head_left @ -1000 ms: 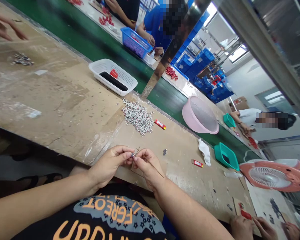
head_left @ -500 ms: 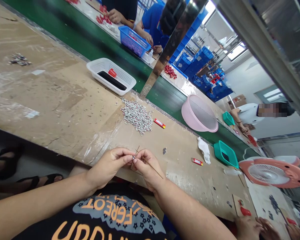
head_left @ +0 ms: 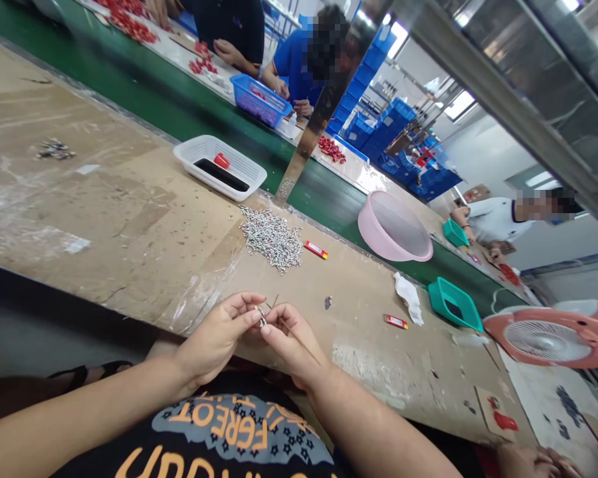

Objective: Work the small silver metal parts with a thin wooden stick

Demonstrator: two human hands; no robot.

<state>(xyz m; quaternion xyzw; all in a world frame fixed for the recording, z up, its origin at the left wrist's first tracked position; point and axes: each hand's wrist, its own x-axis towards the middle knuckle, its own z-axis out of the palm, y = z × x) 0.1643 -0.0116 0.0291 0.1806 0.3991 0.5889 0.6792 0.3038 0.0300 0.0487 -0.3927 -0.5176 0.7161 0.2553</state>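
Observation:
My left hand is closed, thumb and forefinger pinching a small silvery piece whose exact kind is too small to tell. Close beside it, my right hand holds a thin brown stick, which runs back across the palm toward the wrist. The right thumb tip is right at the small piece; whether it also grips it I cannot tell. Beyond both hands a heap of small silvery pieces lies on the brown table. A tiny dark cluster lies to the right of my hands.
A white basket stands behind the heap. Red lighters lie on the table. Farther right are a pink sieve, a crumpled white cloth, a green basket and a fan. Co-workers sit across the green belt.
My fingers have parted slightly, and more of the small silvery piece shows between them. The view has shifted a little. Across the belt, a co-worker's hand has moved.

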